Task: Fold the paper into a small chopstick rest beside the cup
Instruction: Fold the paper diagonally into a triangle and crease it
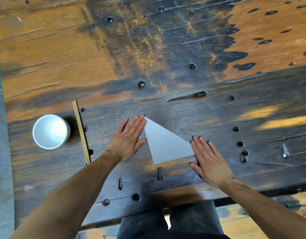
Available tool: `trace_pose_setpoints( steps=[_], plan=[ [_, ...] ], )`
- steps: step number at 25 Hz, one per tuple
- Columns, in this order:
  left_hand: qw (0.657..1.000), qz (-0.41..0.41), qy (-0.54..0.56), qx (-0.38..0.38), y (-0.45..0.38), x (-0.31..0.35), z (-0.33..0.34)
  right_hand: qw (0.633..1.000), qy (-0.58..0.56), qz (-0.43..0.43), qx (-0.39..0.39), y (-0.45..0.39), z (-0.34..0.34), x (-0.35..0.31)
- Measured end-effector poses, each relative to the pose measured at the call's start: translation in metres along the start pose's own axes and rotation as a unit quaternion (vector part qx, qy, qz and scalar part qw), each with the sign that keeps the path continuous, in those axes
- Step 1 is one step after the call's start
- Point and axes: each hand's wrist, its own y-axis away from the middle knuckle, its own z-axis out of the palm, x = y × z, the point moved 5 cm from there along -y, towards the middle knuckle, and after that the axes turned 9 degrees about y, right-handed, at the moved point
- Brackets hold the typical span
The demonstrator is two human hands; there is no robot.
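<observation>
Left hand (pixel 127 140) covered paper (pixel 163 144) edge beneath its fingers; right hand (pixel 209 161) hid paper corner. Left forearm crossed chopsticks' (pixel 80 128) near ends. Table (pixel 166 49) ran past frame beyond both hands.

No readable text, labels, brands, numbers or signs anywhere in view.

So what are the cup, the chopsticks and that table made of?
The cup looks like glazed white ceramic: smooth, with a bright glare inside. The chopsticks seem pale bamboo or wood: thin, matte, tan. The table is worn, dark-stained wood: visible grain, scratches and round stud heads, probably metal.
</observation>
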Motion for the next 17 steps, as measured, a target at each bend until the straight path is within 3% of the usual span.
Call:
trace_pose_setpoints(
  steps=[3,7,12,17],
  plan=[
    [0.999,-0.007,0.021,0.029,0.001,0.009,-0.013,1.0,-0.02,0.016,0.004,0.003,-0.005,0.001],
    [0.992,0.116,0.051,0.03,0.018,0.076,-0.001,0.997,-0.025,-0.049,0.059,-0.014,-0.024,-0.043],
    [0.997,0.052,0.055,-0.006,0.047,0.092,0.029,0.997,-0.021,-0.067,0.041,-0.024,-0.015,-0.073],
    [0.994,0.097,0.023,-0.055,0.076,0.07,0.034,0.998,-0.007,-0.057,0.019,0.007,-0.002,-0.033]
  ],
)
